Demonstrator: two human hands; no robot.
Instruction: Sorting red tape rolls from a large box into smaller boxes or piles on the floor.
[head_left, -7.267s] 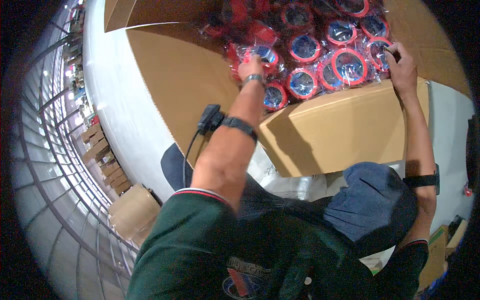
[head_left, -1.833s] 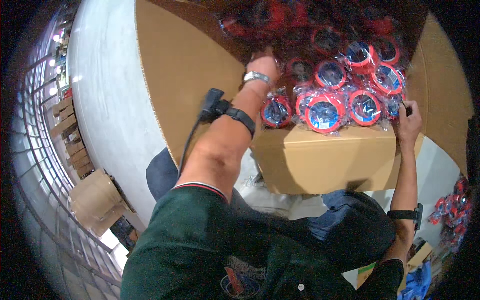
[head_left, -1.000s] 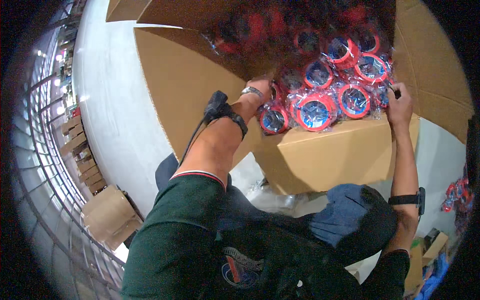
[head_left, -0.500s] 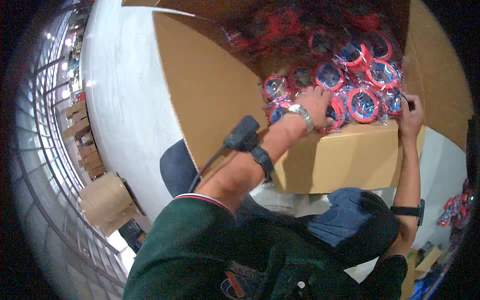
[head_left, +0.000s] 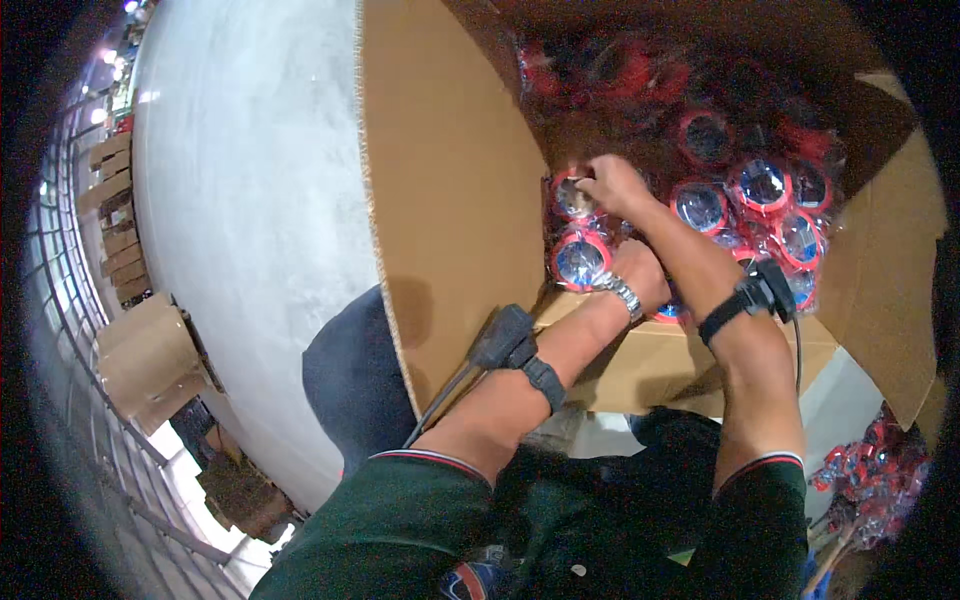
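Observation:
Red ring-shaped items in clear plastic wrap lie in rows inside a large cardboard box (head_left: 460, 150). My right hand (head_left: 615, 188) reaches across my left arm to the box's left side. Its fingers are bent and pinched at the edge of the far-left wrapped red ring (head_left: 574, 196). Just nearer, another wrapped red ring (head_left: 581, 260) lies beside my left hand (head_left: 642, 274), which wears a metal watch. The left fingers point down among the rings and are mostly hidden. Farther right, more wrapped red rings (head_left: 699, 207) are stacked unevenly.
An open flap (head_left: 885, 270) stands at the box's right. Beyond the left wall runs a pale floor (head_left: 250, 180), with stacked cartons (head_left: 118, 225) at far left. Loose red and clear wrapped pieces (head_left: 870, 475) lie low on the right. Both forearms carry strapped devices with cables.
My right hand has crossed from the box's right side to the far-left ring. My left hand, earlier spread over the rings, now has its fingers bent down. The view has shifted.

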